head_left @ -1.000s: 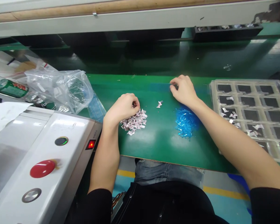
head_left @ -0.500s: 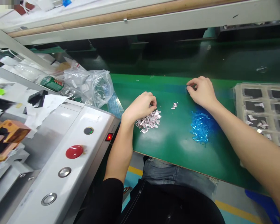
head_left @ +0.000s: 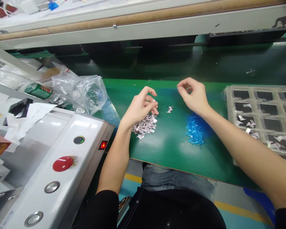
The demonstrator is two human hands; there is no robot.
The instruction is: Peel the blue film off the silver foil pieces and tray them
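Just above a pile of small silvery-pink pieces (head_left: 146, 126) on the green table (head_left: 166, 149), my left hand (head_left: 143, 106) has its fingers curled, with a tiny pale piece at the thumb tip. My right hand (head_left: 194, 95) is raised beyond a heap of blue plastic strips (head_left: 194, 130); its thumb and forefinger are pinched together, and anything between them is too small to make out. Between the hands lies a small cluster of silvery pieces (head_left: 170, 109).
A clear compartment tray (head_left: 231, 108) with scattered pieces stands at the right. On the left are a machine panel (head_left: 85, 156) with a red button (head_left: 63, 163), a crumpled clear bag (head_left: 92, 92) and a bottle (head_left: 38, 90). A shelf edge (head_left: 138, 20) crosses the back.
The view has shifted, moving the scene leftward. My left hand's fingers have lifted and spread a little from the pile, and a pale piece now shows at its thumb. My right hand stays pinched.
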